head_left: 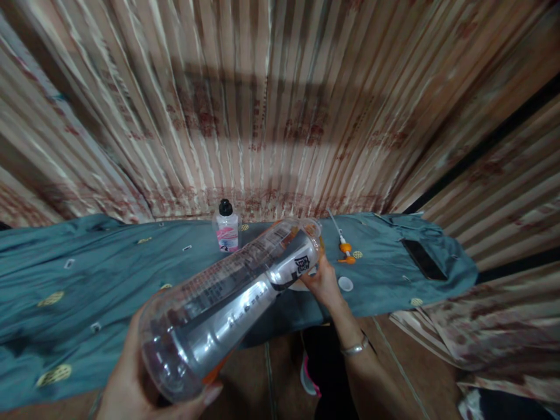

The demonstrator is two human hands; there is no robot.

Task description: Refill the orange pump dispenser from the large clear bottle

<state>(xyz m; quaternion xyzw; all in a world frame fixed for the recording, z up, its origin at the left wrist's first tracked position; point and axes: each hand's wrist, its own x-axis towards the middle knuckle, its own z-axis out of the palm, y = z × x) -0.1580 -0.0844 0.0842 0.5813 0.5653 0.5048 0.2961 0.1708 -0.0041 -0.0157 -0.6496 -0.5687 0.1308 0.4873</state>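
Note:
A big clear plastic bottle with a silver label lies tilted, its base toward me and its mouth pointing away. My left hand is closed round its base at the bottom left. My right hand grips something small and partly hidden at the bottle's mouth, just above the teal cloth. A silver bangle sits on my right wrist.
A small bottle with a black cap and pink label stands at the back of the cloth. An orange pump nozzle and a white cap lie right of my hand. A dark phone rests at the right. Corrugated sheeting rises behind.

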